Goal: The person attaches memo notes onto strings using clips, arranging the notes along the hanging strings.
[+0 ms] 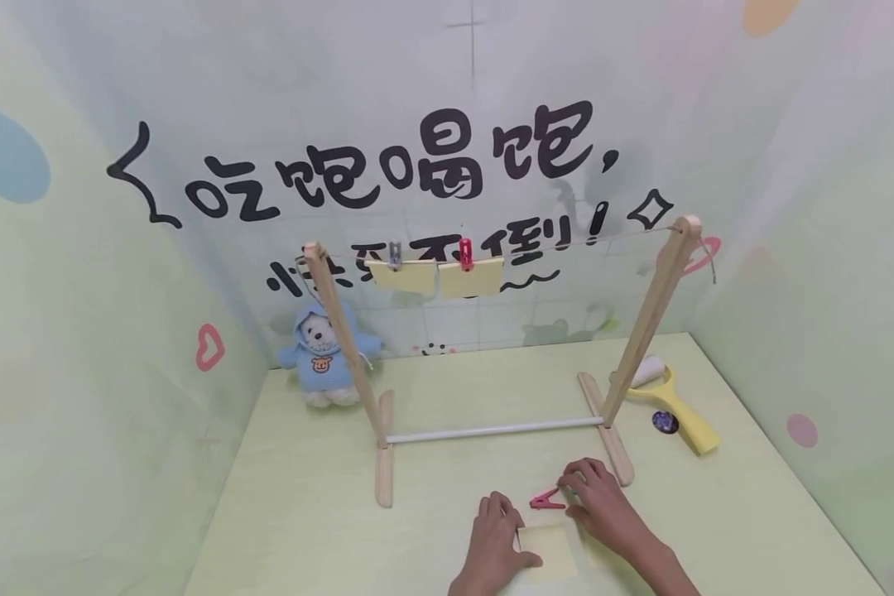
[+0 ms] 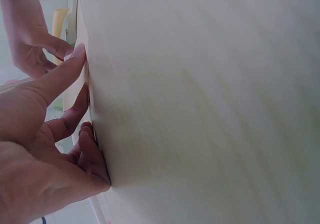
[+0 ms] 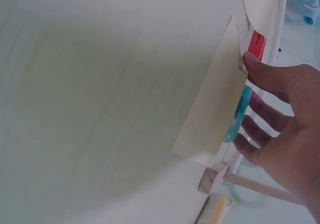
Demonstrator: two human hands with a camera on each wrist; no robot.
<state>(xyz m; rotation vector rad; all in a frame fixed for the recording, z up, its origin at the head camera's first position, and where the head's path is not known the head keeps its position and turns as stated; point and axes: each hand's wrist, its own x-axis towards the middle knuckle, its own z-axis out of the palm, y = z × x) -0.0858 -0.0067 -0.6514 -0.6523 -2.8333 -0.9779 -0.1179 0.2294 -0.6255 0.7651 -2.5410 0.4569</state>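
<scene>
My left hand [image 1: 492, 538] is at the left edge of a pale yellow paper square [image 1: 550, 553], thumb on its near part and fingertips at its far left corner. In the right wrist view that paper [image 3: 261, 6] curves up, held at the edge by the left hand. My right hand [image 3: 295, 119] has its thumb apart from its fingers. Its thumb tip is at the corner of a second pale yellow paper [image 3: 212, 103], and its fingertips are beside a teal clip [image 3: 239, 115]. A red-pink clothespin [image 1: 547, 500] lies between the hands.
A wooden stand [image 1: 650, 331] with a white crossbar [image 1: 492, 431] holds a string; a grey clip [image 1: 395, 255] and a red clip [image 1: 466, 255] hang two papers on it. A plush bear [image 1: 326, 364] sits left. A yellow-handled lint roller [image 1: 689, 422] and dark round object [image 1: 665, 422] lie right.
</scene>
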